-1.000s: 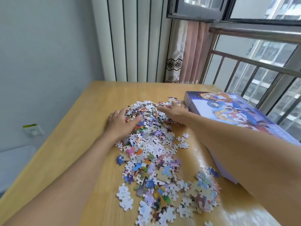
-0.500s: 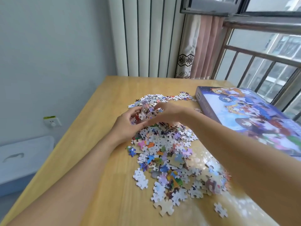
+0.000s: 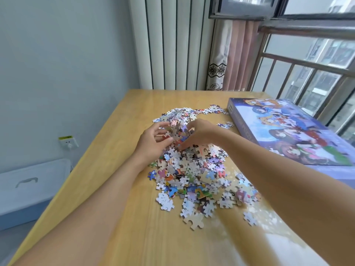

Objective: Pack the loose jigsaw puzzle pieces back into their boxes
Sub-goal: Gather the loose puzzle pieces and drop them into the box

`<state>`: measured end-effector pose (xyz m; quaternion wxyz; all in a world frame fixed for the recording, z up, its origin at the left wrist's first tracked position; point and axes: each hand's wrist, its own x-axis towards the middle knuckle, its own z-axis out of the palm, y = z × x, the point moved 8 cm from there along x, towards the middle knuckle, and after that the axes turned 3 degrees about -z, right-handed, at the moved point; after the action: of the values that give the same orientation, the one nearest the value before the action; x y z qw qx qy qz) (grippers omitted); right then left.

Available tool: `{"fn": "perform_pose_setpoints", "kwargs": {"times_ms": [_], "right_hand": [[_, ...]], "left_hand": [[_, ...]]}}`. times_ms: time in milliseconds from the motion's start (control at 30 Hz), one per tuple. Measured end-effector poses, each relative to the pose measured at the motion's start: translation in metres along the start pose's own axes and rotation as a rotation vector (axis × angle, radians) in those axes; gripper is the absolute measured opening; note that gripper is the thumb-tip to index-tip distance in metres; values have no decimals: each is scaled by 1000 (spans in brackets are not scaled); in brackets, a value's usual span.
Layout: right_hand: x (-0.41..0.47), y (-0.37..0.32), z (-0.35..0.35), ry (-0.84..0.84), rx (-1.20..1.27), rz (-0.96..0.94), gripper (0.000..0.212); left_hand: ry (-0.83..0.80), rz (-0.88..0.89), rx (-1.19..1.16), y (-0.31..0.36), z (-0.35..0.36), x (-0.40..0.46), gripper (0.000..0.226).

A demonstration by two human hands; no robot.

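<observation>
Puzzle pieces lie in a loose heap on the wooden table, and I take that heap as my landmark. My left hand sits at the heap's left edge, near its far end, with the fingers curled inward around a raised clump of pieces. My right hand comes in from the heap's right side and meets the same clump, its fingers bent down into the pieces, so the two hands cup the bunch between them. How many pieces each hand actually has hold of I cannot tell, since the clump is a blur of colour.

Beyond the clump, on the heap's far side, a thinner scatter of pieces spreads across the table, and a small trail runs toward the right. A tiny separate group lies just right of my right hand. On the heap's near side the pieces thin out into single ones, among them a large pale piece lying face down.

To the right of the heap, apart from it, lies the puzzle box, closed, its lid showing cartoon figures on blue and purple. Left of the heap, past the table edge and lower down, a wall socket and a white storage bin are visible.
</observation>
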<state>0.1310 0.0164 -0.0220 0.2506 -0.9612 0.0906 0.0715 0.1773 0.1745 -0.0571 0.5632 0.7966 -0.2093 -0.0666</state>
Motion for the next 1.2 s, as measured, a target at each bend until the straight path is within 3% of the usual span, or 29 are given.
{"fn": "perform_pose_setpoints", "kwargs": {"times_ms": [133,267,400,500,600,700,800,1033,1200], "right_hand": [[-6,4,-9,49,55,-9,73],[-9,14,-16,86,100,41,76],[-13,25,-20,67,244,78,52],[-18,31,-22,48,445,64,61],[-24,35,-17,-18,636,26,53],[-31,44,-14,-7,669,19,73],[-43,47,-14,-17,653,3,46],[-71,61,-46,234,595,-58,45],[-93,83,-42,292,702,39,65]], "left_hand": [[48,8,-37,2,-5,-2,61],[65,-17,96,0,-5,1,65],[-9,66,227,11,4,2,47],[-31,141,263,28,12,0,40],[-33,171,200,42,20,0,29],[-52,179,143,50,31,0,16],[-82,207,157,56,44,-4,11],[-38,234,157,69,49,-12,13],[-23,263,201,84,58,-22,10]]}}
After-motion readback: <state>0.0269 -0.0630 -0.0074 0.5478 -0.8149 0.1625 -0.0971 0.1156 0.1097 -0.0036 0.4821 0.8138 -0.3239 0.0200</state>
